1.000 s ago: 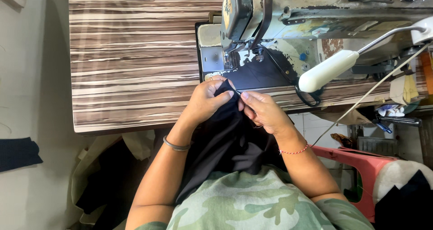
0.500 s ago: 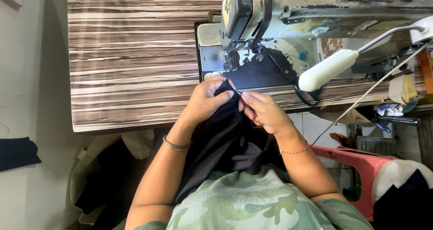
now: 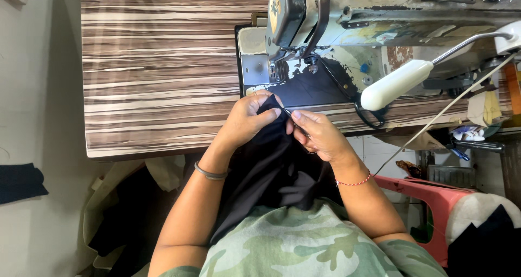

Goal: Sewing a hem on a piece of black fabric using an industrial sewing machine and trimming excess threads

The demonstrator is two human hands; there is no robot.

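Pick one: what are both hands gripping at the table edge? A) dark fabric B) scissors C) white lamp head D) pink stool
A. The left hand and right hand both pinch a fold of the dark fabric at the striped table, just in front of the sewing machine.

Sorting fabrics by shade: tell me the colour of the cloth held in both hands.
Black, plain with no pattern; the cloth shows best in the head view.

A green camouflage shirt (image 3: 304, 244), a metal bangle (image 3: 209, 172) at left, apparently a red thread bracelet (image 3: 354, 181) at right.
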